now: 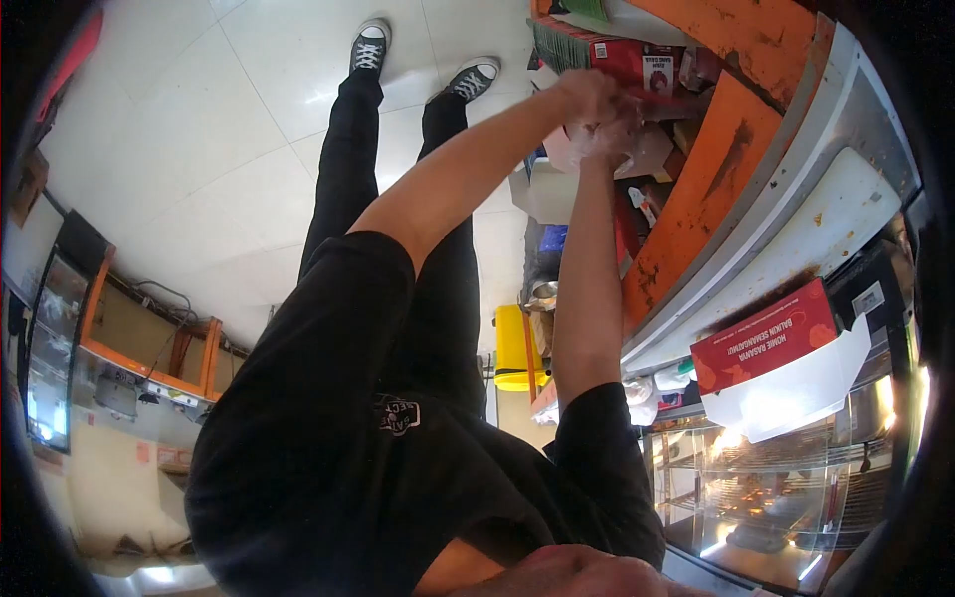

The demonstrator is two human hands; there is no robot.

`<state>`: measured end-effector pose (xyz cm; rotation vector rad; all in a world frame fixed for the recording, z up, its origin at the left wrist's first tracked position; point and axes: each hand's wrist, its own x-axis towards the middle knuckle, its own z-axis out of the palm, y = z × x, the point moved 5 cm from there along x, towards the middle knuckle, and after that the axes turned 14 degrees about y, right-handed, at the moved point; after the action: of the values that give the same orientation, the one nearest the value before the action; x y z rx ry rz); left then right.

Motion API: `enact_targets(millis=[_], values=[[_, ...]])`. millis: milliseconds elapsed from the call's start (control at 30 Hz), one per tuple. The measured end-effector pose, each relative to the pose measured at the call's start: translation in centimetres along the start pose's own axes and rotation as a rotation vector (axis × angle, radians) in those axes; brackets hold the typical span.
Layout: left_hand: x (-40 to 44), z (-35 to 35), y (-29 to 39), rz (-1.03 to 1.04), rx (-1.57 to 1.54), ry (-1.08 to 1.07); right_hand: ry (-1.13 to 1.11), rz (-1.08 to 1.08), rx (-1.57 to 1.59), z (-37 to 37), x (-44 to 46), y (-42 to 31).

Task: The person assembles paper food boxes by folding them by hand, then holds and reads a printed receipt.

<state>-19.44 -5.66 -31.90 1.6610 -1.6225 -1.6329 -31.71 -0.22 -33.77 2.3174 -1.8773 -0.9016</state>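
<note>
My left hand (589, 96) is closed, its fingers bent over a piece of thin clear plastic (627, 127). Right below it in the view, my right hand (603, 149) meets the same plastic, which covers its fingers. Whether the plastic is a glove or a bag, I cannot tell. Both hands are close together in front of an orange-edged shelf. Beside them lie a red printed box (659, 75) and a stack of folded cartons (569, 52).
An orange counter edge (696, 189) with worn paint runs along the right. On the counter are a white board (826, 229) and an open red-and-white box (761, 343). A glass display case (756, 488) stands lower right. A yellow bucket (511, 348) is beneath the counter.
</note>
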Motion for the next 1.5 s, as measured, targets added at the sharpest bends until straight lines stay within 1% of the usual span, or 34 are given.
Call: enact_targets(millis=[33, 133, 233, 333, 367, 433, 467, 533, 600, 667, 733, 767, 800, 833, 867, 933, 967, 1000, 1067, 1133, 1167, 1233, 1267, 1300, 1333, 1400, 1433, 1500], values=[[-0.6, 0.5, 0.6, 0.086, 0.128, -0.002, 0.001, -0.012, -0.01, -1.2, 0.2, -0.4], [-2.7, -1.6, 3.1, 0.189, 0.235, 0.177, 0.011, 0.059, 0.136, -0.7, 0.5, -0.6], [-3.3, -2.6, 3.5, 0.291, 0.184, 0.252, 0.022, 0.154, 0.305, 0.4, 0.6, -1.0], [-4.1, -4.0, 5.9, 0.312, 0.136, 0.26, 0.043, 0.248, 0.481, 0.5, 0.0, -2.3], [-4.6, -4.7, 7.1, 0.307, 0.175, 0.205, 0.054, 0.282, 0.557, 0.3, -0.6, -2.6], [-6.0, -6.0, 10.0, 0.306, 0.257, 0.09, 0.07, 0.374, 0.766, -0.3, -2.0, -2.4], [-7.4, -6.2, 11.6, 0.352, 0.252, 0.082, 0.077, 0.423, 0.89, -1.0, -3.1, -2.1], [-10.3, -6.7, 14.5, 0.44, 0.237, 0.074, -0.006, 0.559, 1.181, -0.6, -4.5, -1.7], [-13.6, -7.7, 13.0, 0.412, -0.026, 0.224, -0.154, 0.729, 1.511, 0.7, -5.4, -1.5], [-17.1, -9.4, 11.1, 0.182, 0.039, 0.153, -0.322, 0.908, 1.799, 1.4, -5.5, -2.6], [-21.0, -11.7, 9.1, 0.158, -0.198, 0.332, -0.424, 1.034, 1.996, 1.8, -6.0, -3.8], [-22.9, -12.8, 8.1, 0.128, -0.2, 0.342, -0.422, 1.096, 2.08, 2.2, -6.9, -4.4], [-24.6, -14.4, 7.5, 0.103, -0.204, 0.352, -0.33, 1.148, 2.134, 3.0, -8.5, -4.6], [-26.5, -16.9, 7.8, 0.025, -0.189, 0.343, -0.263, 1.181, 2.249, 4.0, -10.6, -5.2], [-28.5, -19.4, 8.3, -0.05, -0.175, 0.338, -0.074, 1.284, 1.817, -0.3, -12.5, -4.2], [-32.1, -23.0, 8.6, 0.02, -0.271, 0.452, -0.17, 1.06, 1.721, -3.0, -16.5, -4.9], [-33.7, -24.8, 8.7, 0.044, -0.256, 0.472, -0.213, 0.984, 1.822, -3.0, -18.6, -5.3], [-34.8, -27.0, 9.4, 0.07, -0.215, 0.445, -0.25, 0.901, 1.918, -3.8, -20.3, -5.4], [-37.0, -31.7, 12.0, 0.137, -0.133, 0.384, -0.088, 0.643, 1.766, -13.0, -22.8, -4.7], [-38.6, -36.0, 15.5, 0.264, -0.005, 0.327, 0.027, 0.679, 1.826, -20.7, -24.7, -2.3], [-39.3, -37.7, 17.6, 0.331, 0.063, 0.299, 0.146, 0.63, 1.741, -26.0, -25.2, -0.5], [-40.8, -39.9, 22.2, 0.514, 0.106, 0.189, 0.37, 0.552, 1.552, -37.7, -26.2, 3.5], [-41.6, -40.8, 24.6, 0.598, 0.134, 0.135, 0.497, 0.503, 1.589, -41.6, -26.6, 4.9], [-42.2, -41.2, 27.4, 0.617, 0.155, 0.031, 0.621, 0.45, 1.62, -45.0, -27.2, 6.2], [-42.5, -41.0, 29.8, 0.701, 0.177, -0.014, 0.74, 0.395, 1.646, -48.2, -28.0, 7.2], [-42.7, -40.5, 34.3, 0.86, 0.239, -0.107, 0.704, 0.054, 1.545, -56.4, -28.1, 6.9], [-42.8, -40.2, 36.7, 0.952, 0.265, -0.145, 0.689, -0.114, 1.474, -59.0, -27.8, 6.4], [-42.8, -38.5, 40.6, 1.106, 0.273, -0.25, 0.672, -0.037, 1.195, -59.7, -27.9, 6.2]])
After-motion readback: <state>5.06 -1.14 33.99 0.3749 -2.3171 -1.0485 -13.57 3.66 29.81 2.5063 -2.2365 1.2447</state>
